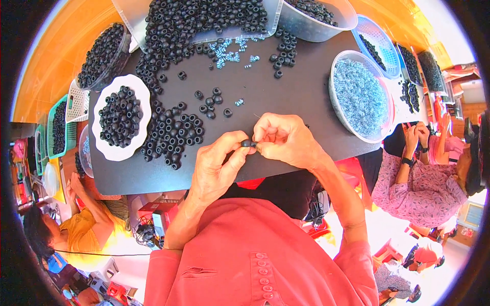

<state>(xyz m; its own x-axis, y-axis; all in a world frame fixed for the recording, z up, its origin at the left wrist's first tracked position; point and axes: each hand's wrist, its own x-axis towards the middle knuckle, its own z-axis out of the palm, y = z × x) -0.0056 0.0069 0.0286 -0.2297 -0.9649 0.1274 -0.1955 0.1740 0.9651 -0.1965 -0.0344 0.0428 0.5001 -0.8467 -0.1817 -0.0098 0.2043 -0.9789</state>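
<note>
My left hand (218, 160) pinches a small black ball-shaped plastic piece (246, 143) between thumb and forefinger. Meeting it at the table's near edge, my right hand (284, 140) is closed on a tiny dark part whose kind is hidden by the fingertips. Beyond my hands lie several loose black pieces (210, 102) with round holes, and a few small metal springs (239, 102). A larger spread of the same black pieces (173, 133) covers the table to the left of my left hand.
A scalloped white plate (105, 147) of black pieces stands at left. At the back, a clear bin (275, 20) spills more onto the dark table (153, 179). A round tub (334, 94) of springs stands right. People sit at work on both sides (92, 224).
</note>
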